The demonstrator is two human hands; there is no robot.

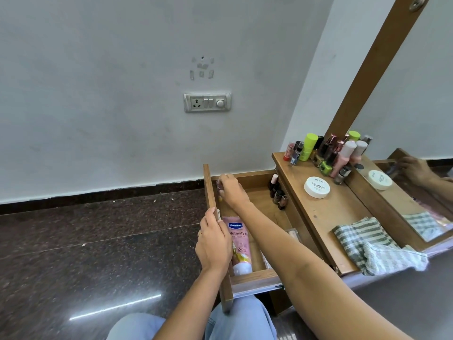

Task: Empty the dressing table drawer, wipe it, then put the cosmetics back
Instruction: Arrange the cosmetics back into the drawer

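Here the left hand (212, 241) clamps the drawer (255, 278) front to steady it, while the right hand (230, 190), its grip closed on a small bottle (219, 186), reaches the far corner beyond the tube (239, 244); most cosmetics (323, 153) crowd the worktop (326, 212).

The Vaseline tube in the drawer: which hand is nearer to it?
Left. The left hand grips the drawer front right beside the Vaseline tube; the right hand is at the drawer's far end, beyond the tube.

Wooden drawer (255, 278) pulled fully open. Pink Vaseline tube (239, 244) lies flat along its front panel, cap toward the near end. Nail polish bottles (278, 193) stand upright at the inner side.
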